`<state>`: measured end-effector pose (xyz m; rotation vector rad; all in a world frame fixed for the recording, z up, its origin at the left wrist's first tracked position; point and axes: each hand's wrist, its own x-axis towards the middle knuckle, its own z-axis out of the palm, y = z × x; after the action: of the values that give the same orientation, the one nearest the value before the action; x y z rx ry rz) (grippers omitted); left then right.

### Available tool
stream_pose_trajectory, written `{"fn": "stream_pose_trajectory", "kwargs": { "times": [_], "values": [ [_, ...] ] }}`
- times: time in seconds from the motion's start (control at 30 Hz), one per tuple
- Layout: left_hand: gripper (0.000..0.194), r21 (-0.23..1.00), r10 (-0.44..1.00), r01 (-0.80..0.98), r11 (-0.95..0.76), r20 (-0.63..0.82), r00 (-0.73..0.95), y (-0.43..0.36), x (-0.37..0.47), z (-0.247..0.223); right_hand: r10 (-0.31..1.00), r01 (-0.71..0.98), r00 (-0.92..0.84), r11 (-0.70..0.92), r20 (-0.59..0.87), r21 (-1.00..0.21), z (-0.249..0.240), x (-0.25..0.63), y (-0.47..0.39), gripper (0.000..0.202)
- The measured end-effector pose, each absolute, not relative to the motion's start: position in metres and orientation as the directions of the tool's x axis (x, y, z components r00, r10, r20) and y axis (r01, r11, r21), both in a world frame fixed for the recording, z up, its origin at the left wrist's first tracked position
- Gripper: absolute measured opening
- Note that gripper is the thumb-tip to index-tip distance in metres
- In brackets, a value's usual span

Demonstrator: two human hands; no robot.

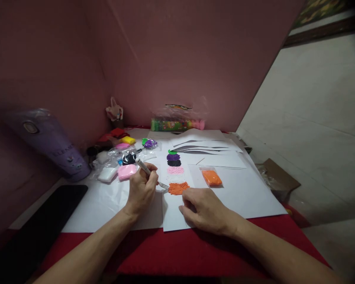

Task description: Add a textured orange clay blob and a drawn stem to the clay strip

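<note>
My left hand [142, 186] is closed around the pale handle of a fork [163, 185]. The fork's tines touch the left edge of an orange clay patch [179, 188], whose surface is ridged. My right hand [208, 209] rests on the white paper strip [173, 215], its fingers loosely bent and the thumb apart, holding nothing visible. Its index finger lies by the patch's right edge. Above the orange, the strip bears white [176, 178], pink [175, 170], black [174, 163], purple [173, 157] and green [172, 152] clay patches in a column.
An orange clay packet [212, 177] and a thin stick [200, 161] lie right of the strip. Clay packets [127, 172] crowd the left. A purple tumbler [56, 146] and a black slab-like object [51, 213] stand farther left. Loose sheets [201, 146] lie behind.
</note>
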<state>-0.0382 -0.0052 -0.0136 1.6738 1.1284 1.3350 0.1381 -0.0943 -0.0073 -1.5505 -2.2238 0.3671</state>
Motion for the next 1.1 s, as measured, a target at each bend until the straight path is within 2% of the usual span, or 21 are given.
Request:
{"fn": "stream_pose_trajectory", "kwargs": {
  "times": [0.1, 0.4, 0.53, 0.77, 1.1],
  "values": [
    [0.006, 0.918, 0.933, 0.167, -0.359, 0.346, 0.103, -0.0060, -0.0374, -0.0128, 0.937, 0.832, -0.302, 0.349, 0.176, -0.431, -0.0075, 0.1384, -0.0943, 0.018],
    [0.006, 0.907, 0.935, 0.235, -0.350, 0.324, 0.143, -0.0051, -0.0364, -0.0152, 0.937, 0.834, -0.304, 0.349, 0.173, -0.427, -0.0070, 0.1382, -0.0943, 0.017],
    [0.005, 0.926, 0.942, 0.183, -0.331, 0.315, 0.113, -0.0065, -0.0380, -0.0112, 0.937, 0.835, -0.300, 0.348, 0.177, -0.427, -0.0084, 0.1390, -0.0940, 0.017],
    [0.007, 0.954, 0.947, 0.113, -0.277, 0.251, 0.199, -0.0102, -0.0368, -0.0128, 0.940, 0.832, -0.291, 0.340, 0.176, -0.439, -0.0077, 0.1383, -0.0935, 0.019],
    [0.005, 0.927, 0.933, 0.160, -0.338, 0.309, 0.182, -0.0076, -0.0393, -0.0141, 0.939, 0.828, -0.290, 0.344, 0.186, -0.442, -0.0092, 0.1388, -0.0937, 0.018]
  ]
}}
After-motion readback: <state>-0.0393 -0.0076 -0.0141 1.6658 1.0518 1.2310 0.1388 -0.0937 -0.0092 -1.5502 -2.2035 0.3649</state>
